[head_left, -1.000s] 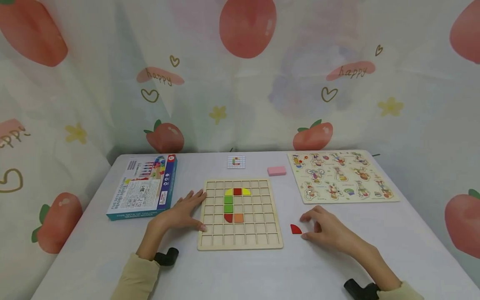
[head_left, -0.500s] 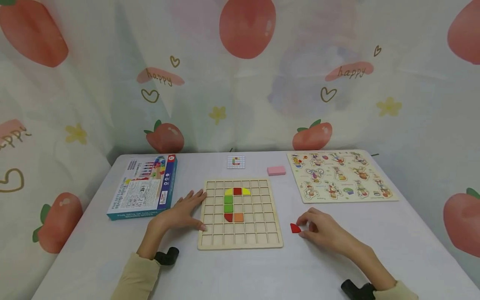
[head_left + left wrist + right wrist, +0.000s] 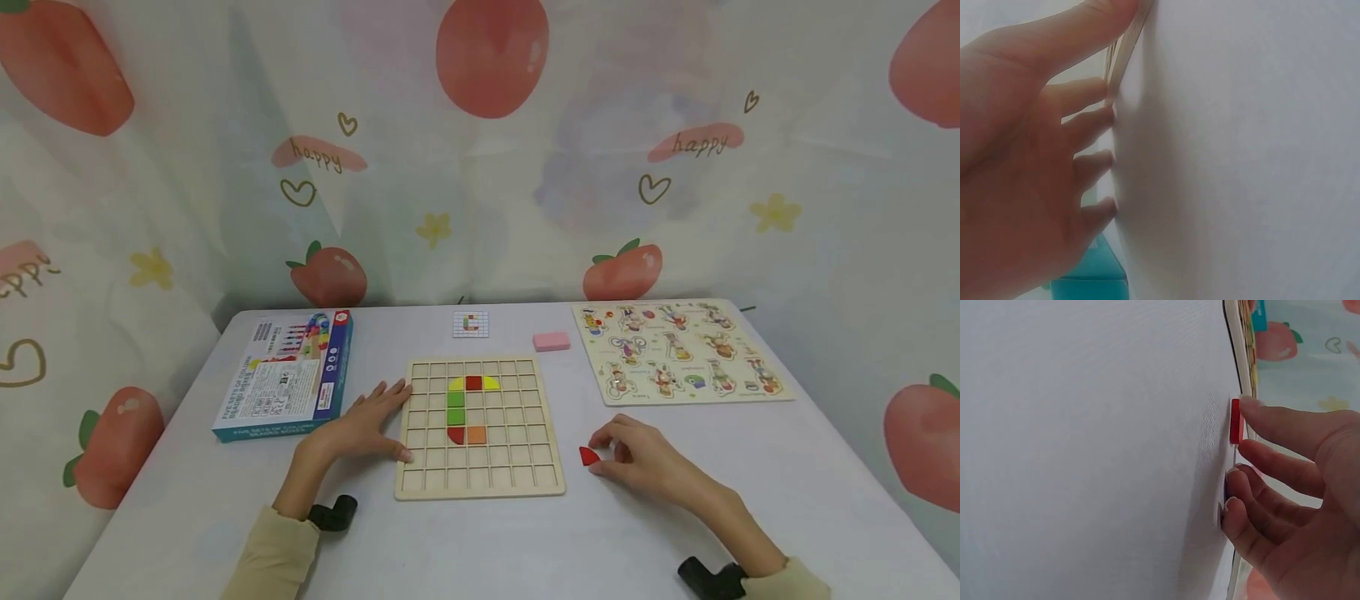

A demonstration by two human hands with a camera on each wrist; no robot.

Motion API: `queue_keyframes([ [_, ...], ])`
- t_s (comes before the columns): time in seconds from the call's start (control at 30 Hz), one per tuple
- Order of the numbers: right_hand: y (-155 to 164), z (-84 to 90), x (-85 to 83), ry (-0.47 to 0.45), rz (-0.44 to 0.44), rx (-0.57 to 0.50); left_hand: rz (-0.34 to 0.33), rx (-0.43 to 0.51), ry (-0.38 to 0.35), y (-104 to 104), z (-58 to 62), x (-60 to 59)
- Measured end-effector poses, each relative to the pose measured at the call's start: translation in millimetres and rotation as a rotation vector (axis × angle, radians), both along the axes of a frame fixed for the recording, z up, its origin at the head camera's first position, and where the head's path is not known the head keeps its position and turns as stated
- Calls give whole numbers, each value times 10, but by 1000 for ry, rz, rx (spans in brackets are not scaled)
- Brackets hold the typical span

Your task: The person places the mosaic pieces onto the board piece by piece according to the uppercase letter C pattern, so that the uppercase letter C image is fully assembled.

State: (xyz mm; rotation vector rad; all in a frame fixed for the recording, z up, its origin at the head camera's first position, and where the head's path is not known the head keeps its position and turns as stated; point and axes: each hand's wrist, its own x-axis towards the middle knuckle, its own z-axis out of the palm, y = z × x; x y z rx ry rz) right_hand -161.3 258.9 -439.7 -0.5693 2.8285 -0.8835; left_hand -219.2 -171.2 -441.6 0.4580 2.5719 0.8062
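Observation:
A light wooden grid board (image 3: 525,481) lies on the white table, with yellow, red, green and orange flat pieces set in some of its cells. My left hand (image 3: 358,429) rests at the board's left edge, fingers spread, thumb touching the near part of the frame. To the right of the board, my right hand (image 3: 651,458) pinches a red quarter-circle piece (image 3: 588,456) by its edges. In the right wrist view, thumb and index finger sit at opposite ends of that red piece (image 3: 1235,422), which is tipped up at the table surface.
Behind the board lie a small pattern card (image 3: 471,325) and a pink block (image 3: 551,342). A blue-and-white box (image 3: 281,375) stands at the left. On the right is a wooden puzzle board (image 3: 678,354) with printed figures. A fruit-patterned curtain (image 3: 495,208) hangs behind the table.
My right hand has closed in on the red piece and pinched it. The piece has tilted from lying flat and shifted slightly left. My left hand has stayed in place.

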Motion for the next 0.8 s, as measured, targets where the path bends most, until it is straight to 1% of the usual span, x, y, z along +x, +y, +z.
queue_keyframes([
  [0.23,-99,-31,-39,22,3,-1,-5,-12,-3,-8,-8,-11],
  [0.3,-122,-29,-50,8,3,-2,-2,-9,-3,-10,-8,-13],
  [0.4,-146,-10,-62,-36,15,-8,0,-6,-1,-12,-10,-7],
  [0.5,-165,14,-76,-43,49,-20,0,-7,2,-15,-8,-7],
  [0.67,-214,61,-96,4,119,-56,2,-1,-1,-11,8,-3],
  [0.8,-281,94,-113,0,143,-70,3,1,2,-15,-1,-3],
])
